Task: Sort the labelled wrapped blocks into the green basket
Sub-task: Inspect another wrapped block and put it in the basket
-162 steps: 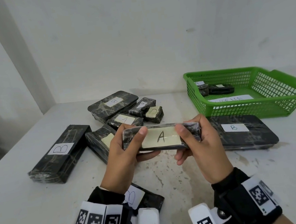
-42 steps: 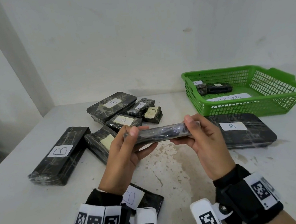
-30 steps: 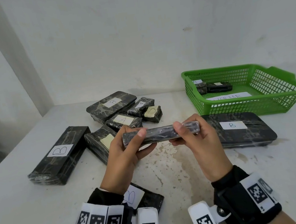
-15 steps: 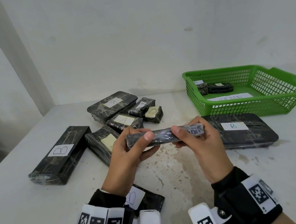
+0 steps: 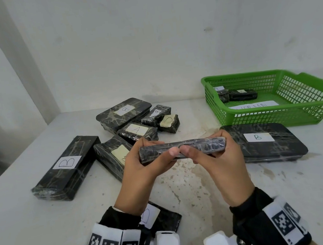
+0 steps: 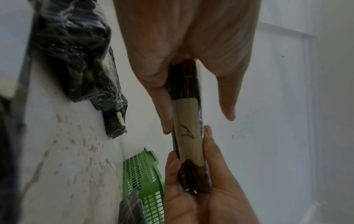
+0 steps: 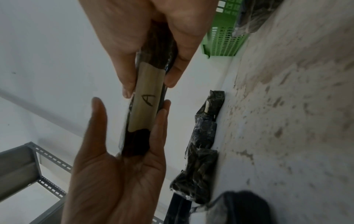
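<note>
While gripped endwise by both hands' fingers (image 5: 172, 152): black film-wrapped block (image 5: 182, 149), beige "A" label (image 6: 188, 133).

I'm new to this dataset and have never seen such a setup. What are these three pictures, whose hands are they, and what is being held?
No machine here: a person works bare-handed, wearing a camera on the head and one on each wrist. The wide picture is the head view; the two close-ups look along each hand. The left hand and right hand together hold one wrapped block edge-on; the wrist views show its label, an A. On the white table lie more black wrapped blocks, among them a long one marked B and a flat one marked B. The green basket at the right already holds two small blocks.
</note>
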Motion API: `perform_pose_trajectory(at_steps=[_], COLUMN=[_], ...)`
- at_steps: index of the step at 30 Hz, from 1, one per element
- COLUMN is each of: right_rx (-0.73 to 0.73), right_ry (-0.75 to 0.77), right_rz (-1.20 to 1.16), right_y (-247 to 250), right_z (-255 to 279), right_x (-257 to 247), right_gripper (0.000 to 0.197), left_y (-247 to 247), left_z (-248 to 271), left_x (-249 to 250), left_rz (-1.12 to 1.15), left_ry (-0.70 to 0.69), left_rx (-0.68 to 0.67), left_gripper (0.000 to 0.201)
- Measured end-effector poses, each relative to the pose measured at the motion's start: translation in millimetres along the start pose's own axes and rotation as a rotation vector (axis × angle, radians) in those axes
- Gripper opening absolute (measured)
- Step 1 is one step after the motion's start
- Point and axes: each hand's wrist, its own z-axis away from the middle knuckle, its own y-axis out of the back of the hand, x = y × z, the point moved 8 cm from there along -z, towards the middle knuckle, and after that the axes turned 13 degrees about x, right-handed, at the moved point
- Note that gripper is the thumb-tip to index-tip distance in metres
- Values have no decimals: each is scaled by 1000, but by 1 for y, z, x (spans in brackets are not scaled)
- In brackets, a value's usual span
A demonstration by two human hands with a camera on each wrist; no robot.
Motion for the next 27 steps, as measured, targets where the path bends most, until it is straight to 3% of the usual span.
perform_pose_trajectory(at_steps=[4, 10, 16, 22, 27], right_rx=[10, -47, -97, -127, -148], right_ry=[-9, -10, -28, -13, -42], right_rz=[2, -63, -76, -108, -117], right_y=[-1, -2, -5, -6, -6], right_z=[1, -4, -8, -8, -9], right_x=[4, -4, 0, -5, -3], right_gripper=[54, 45, 38, 29, 36], left_y=[-1, -1, -2, 2, 0], left_z=[0, 0, 0, -5, -5], left_x=[-1, 0, 3, 0, 0], left_rz=[2, 35, 32, 71, 79], left_ry=[-15, -15, -65, -37, -65], left_rx=[9, -15, -37, -57, -78], left_gripper=[32, 44, 25, 27, 18])
